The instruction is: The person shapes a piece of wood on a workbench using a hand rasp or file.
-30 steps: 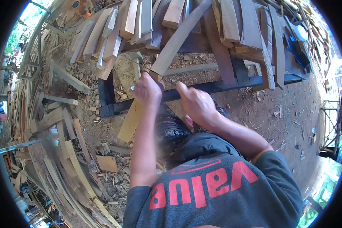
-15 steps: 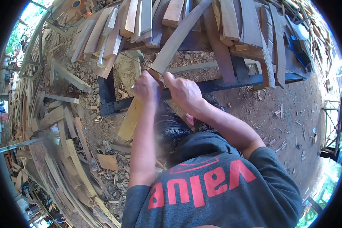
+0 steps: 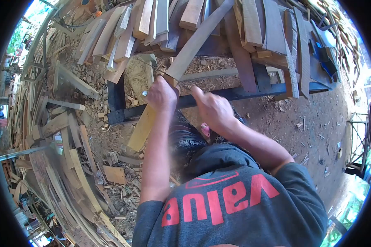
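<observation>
My left hand (image 3: 161, 95) is closed at the upper part of a yellowish wooden board (image 3: 139, 131), which slants down behind my forearm. A small shiny bit shows at the outer side of that hand. Just beyond my knuckles is the lower end of a long pale plank (image 3: 198, 41), lying slanted across the bench. My right hand (image 3: 215, 108) is curled, thumb forward, to the right of the plank end and apart from my left hand. Its fingers are blurred, and whatever they hold is hidden. A thin dark line runs near the plank end.
Many cut wood pieces (image 3: 142, 20) lie in a row along a dark metal frame (image 3: 231, 94). Stacked strips (image 3: 72, 181) and scrap wood fill the left side. Chips and offcuts cover the dirt floor (image 3: 284, 127). A blue and black object (image 3: 326, 59) sits at the right end.
My right hand has moved right and slightly down, away from the plank end and my left hand. The left hand has shifted only slightly.
</observation>
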